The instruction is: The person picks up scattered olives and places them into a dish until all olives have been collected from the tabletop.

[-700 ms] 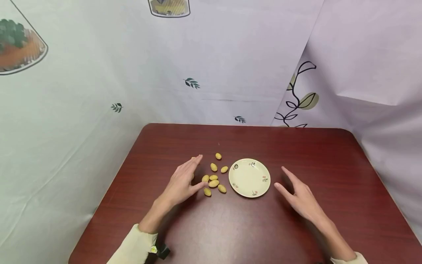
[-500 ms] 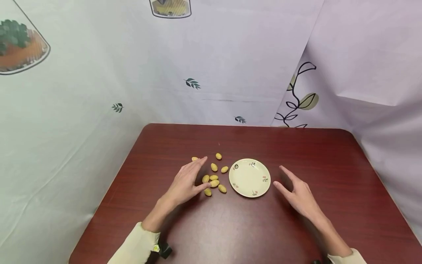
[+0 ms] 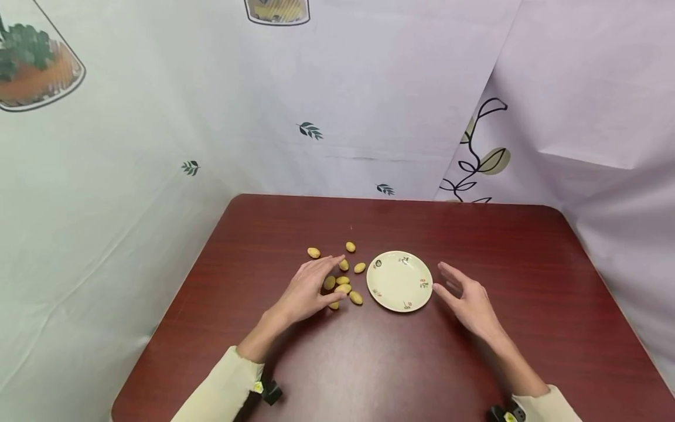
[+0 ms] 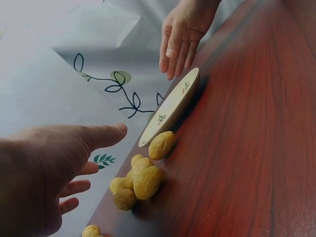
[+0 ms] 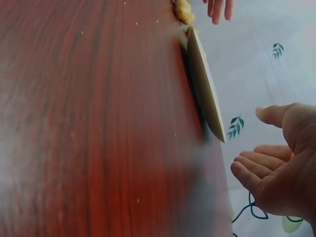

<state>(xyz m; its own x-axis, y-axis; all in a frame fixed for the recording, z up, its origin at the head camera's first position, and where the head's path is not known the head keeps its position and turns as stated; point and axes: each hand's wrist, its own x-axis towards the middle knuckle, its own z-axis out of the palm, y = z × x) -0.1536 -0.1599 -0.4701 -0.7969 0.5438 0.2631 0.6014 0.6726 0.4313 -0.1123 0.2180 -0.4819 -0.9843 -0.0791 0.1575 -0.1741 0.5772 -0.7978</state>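
Plate, patterned, just beside right hand, which is outstretched, holding nothing. Yellow lumps, several, near left hand, some partly hidden by it; likewise outstretched, unladen.

Left hand, right hand, palms facing each other, thumbs apart from extended fingers, forearms angled inward

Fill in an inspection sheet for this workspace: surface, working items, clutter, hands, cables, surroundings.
Surface: reddish-brown table, glossy, with wood grain.
Working items: pale plate with small printed motifs; yellow lumps lie on the table, left of the plate in the head view.
Clutter: nothing seen.
Hands: left hand above the lumps, right hand beside the plate; both open, holding nothing.
Cables: nothing seen.
Surroundings: pale sheeting with printed plants.
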